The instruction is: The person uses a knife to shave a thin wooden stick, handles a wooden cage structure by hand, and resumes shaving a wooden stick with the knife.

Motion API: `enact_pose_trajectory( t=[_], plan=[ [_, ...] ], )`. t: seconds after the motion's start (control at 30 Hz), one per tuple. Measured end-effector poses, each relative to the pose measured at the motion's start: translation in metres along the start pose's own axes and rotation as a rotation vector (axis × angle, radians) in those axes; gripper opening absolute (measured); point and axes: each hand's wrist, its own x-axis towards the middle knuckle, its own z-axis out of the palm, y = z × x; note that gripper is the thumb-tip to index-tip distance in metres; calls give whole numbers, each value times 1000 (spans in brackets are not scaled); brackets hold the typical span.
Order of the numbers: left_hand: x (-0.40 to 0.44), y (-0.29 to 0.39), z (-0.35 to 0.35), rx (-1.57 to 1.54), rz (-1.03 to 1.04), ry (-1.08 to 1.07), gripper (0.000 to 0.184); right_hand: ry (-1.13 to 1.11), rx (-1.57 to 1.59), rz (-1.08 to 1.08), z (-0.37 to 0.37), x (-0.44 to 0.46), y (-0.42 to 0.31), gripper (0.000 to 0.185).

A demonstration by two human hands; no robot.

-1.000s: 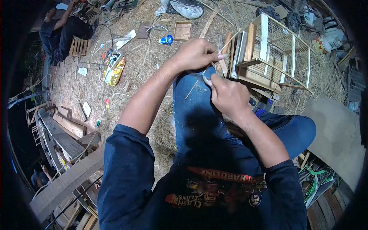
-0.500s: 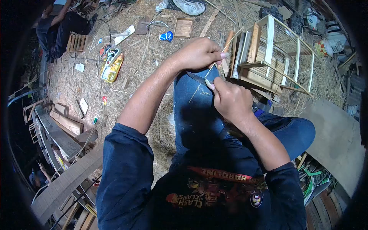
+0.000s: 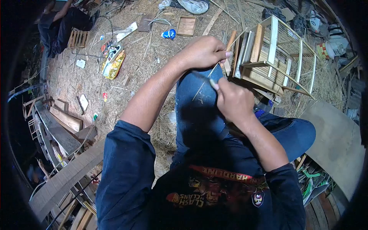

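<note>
A thin bamboo strip (image 3: 198,93) slants across the raised knee of my jeans (image 3: 199,111). My left hand (image 3: 207,53) pinches it between thumb and fingers above the knee, and its upper end sticks out to the right. My right hand (image 3: 236,100) is closed round a small knife (image 3: 203,76), thumb along it. The blade, smeared by motion, points left and crosses the strip just below my left hand; whether it cuts in cannot be made out. Fine shavings lie on the denim near the strip's lower end.
To the right stands a slatted wooden cage frame (image 3: 273,42). A shallow wooden tray (image 3: 186,26), a blue cup (image 3: 168,34) and a yellow packet (image 3: 114,66) lie on the straw-littered floor. Boards (image 3: 69,120) are stacked at left. Another person (image 3: 61,28) sits far left.
The knife has moved slightly along the strip and its blade is now blurred. My left hand keeps its pinch. The whole view has shifted a little.
</note>
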Motion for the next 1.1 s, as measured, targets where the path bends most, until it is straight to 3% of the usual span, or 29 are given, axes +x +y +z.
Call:
enact_pose_trajectory(
  t=[1.1],
  plan=[
    [-6,-6,-1,8,37,20,42,79,-58,-43,12,-11,-2,17]
  ],
)
